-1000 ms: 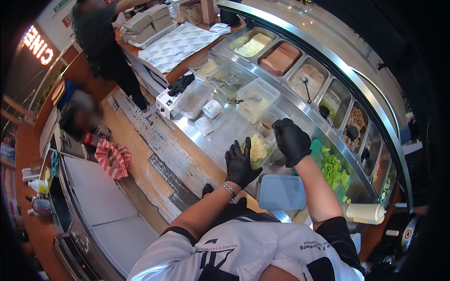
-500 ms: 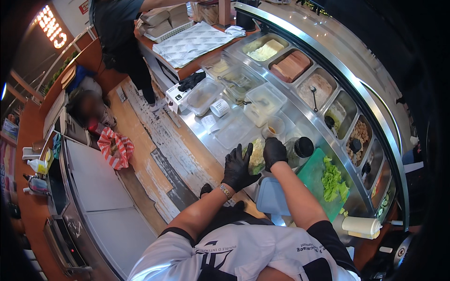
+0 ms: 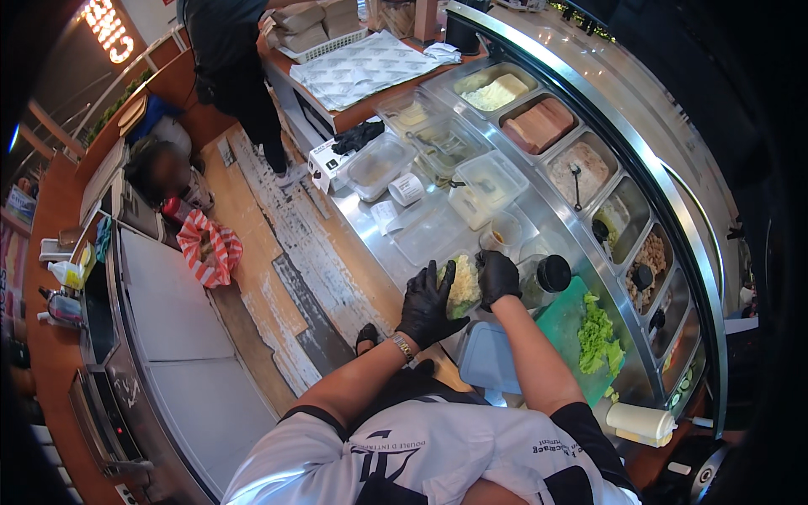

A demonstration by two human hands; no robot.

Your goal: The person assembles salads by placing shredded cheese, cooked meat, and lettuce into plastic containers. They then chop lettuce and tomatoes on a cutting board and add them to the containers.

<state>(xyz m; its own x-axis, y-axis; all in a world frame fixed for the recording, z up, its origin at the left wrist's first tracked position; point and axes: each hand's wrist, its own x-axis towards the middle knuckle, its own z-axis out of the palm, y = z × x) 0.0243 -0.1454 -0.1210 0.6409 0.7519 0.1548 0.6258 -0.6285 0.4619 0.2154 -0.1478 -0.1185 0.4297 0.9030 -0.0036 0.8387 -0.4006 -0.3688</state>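
Note:
A clear container of salad [image 3: 462, 290], with pale shredded topping over green leaves, sits on the steel counter between my hands. My left hand [image 3: 427, 305], in a black glove, lies along its left side with fingers spread. My right hand [image 3: 498, 277], also black-gloved, is closed at its right edge; the fingertips are turned away, so what they pinch cannot be seen. Just beyond the right hand stands a clear cup [image 3: 504, 229] with a little brown sauce. A clear jar with a black lid [image 3: 553, 273] is to the right of that hand.
Green lettuce [image 3: 599, 337] lies on a green cutting board [image 3: 555, 328] at right. Nearer me is a blue-grey lidded box [image 3: 490, 358] and a squeeze bottle [image 3: 640, 423]. Clear tubs [image 3: 374, 168] and food pans [image 3: 539, 124] line the counter. A co-worker [image 3: 236, 71] stands far left.
The view has shifted slightly, moving the counter a little right and down in the picture. My right hand has drawn slightly toward me along the salad's edge; my left hand stays beside it.

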